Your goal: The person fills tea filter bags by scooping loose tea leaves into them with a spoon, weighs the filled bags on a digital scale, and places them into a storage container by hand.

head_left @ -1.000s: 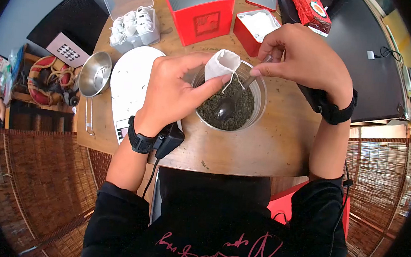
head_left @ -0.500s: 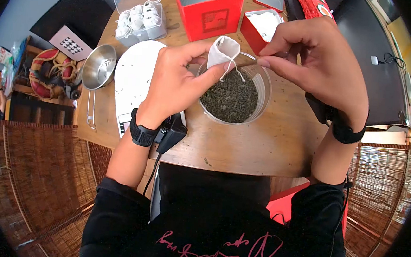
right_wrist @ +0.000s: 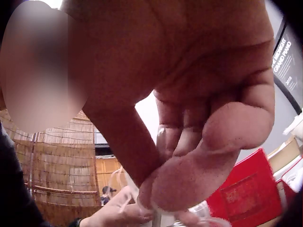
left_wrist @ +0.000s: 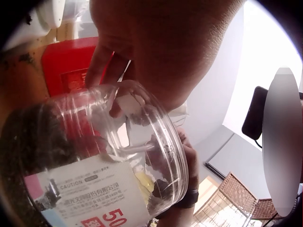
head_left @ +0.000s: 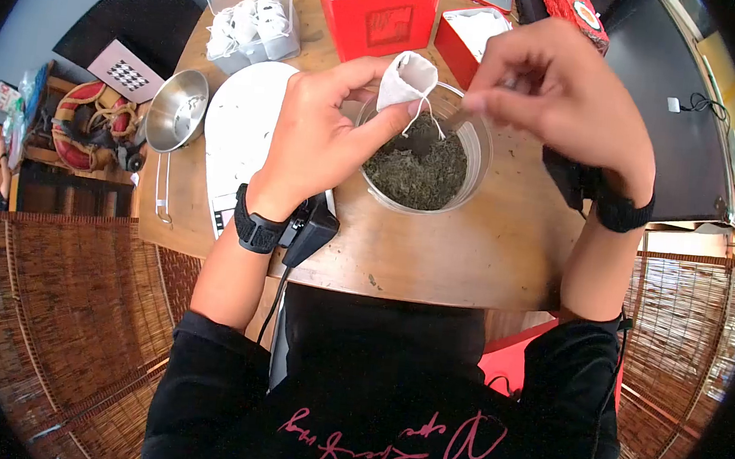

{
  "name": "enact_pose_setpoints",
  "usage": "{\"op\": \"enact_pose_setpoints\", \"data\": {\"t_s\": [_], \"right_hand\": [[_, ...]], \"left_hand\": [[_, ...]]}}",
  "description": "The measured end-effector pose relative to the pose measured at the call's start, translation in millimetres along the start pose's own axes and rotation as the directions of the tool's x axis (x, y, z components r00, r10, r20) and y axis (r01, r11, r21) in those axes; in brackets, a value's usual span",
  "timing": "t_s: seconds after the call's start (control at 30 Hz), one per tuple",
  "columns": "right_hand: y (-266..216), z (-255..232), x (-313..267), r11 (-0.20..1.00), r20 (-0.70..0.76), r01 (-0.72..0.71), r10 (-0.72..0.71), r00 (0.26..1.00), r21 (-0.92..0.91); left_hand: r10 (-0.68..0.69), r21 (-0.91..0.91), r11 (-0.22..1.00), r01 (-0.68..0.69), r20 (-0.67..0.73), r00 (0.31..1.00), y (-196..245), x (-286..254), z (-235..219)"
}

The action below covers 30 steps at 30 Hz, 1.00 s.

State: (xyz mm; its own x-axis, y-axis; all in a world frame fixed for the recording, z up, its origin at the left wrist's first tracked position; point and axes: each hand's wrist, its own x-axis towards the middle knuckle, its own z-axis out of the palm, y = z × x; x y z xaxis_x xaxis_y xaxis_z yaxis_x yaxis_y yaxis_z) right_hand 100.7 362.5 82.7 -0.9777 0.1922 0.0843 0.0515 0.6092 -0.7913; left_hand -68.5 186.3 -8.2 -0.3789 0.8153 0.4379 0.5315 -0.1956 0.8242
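My left hand (head_left: 323, 135) pinches a small white drawstring bag (head_left: 408, 79), its mouth open upward, at the rim of a clear tub (head_left: 480, 165). Its strings hang over dark dried leaves (head_left: 419, 177) in the tub. My right hand (head_left: 567, 103) grips the handle of a spoon (head_left: 454, 121) between thumb and fingers; the spoon's bowl end is down in the leaves and hard to make out. In the left wrist view the labelled tub (left_wrist: 94, 189) stands in front of both hands.
A white plate-like surface (head_left: 241, 133) and a steel pan (head_left: 176, 111) lie to the left. Behind stand a clear box of filled white bags (head_left: 250, 26), a tall red box (head_left: 375, 23) and a smaller red tin (head_left: 457, 51). A black surface (head_left: 645, 105) is at the right.
The spoon came up out of the leaves towards the right, then went back down into them. My left hand and the bag stay close to the tub's rim.
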Motion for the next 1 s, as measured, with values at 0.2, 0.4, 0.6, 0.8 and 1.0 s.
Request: {"op": "enact_pose_setpoints", "data": {"t_s": [0.2, 0.4, 0.6, 0.8, 1.0], "right_hand": [[9.1, -10.6, 5.8, 0.988, -0.033, -0.130, 0.128, 0.991, -0.080], [24.1, -3.7, 17.7, 0.988, 0.180, -0.155, 0.149, 0.972, 0.024], [38.0, -8.0, 21.6, 0.962, 0.214, -0.229, 0.194, 0.957, 0.151], [39.3, -7.9, 25.0, 0.948, 0.214, -0.266, 0.227, 0.950, 0.175], [53.5, -19.9, 25.6, 0.935, 0.153, -0.307, 0.281, 0.947, 0.180]], "left_hand": [[0.010, 0.000, 1.000, -0.010, 0.019, 1.000, -0.6, 0.6, 0.6], [-0.013, 0.046, 0.999, 0.013, 0.012, 1.000, 0.1, 1.0, 0.4], [0.020, 0.075, 0.997, -0.021, 0.009, 1.000, 0.8, 0.6, 0.2], [0.010, 0.108, 0.994, -0.012, 0.021, 1.000, 2.1, -1.4, -0.2], [0.025, 0.033, 0.999, -0.025, 0.021, 0.999, 0.3, 0.1, -0.2]]}}
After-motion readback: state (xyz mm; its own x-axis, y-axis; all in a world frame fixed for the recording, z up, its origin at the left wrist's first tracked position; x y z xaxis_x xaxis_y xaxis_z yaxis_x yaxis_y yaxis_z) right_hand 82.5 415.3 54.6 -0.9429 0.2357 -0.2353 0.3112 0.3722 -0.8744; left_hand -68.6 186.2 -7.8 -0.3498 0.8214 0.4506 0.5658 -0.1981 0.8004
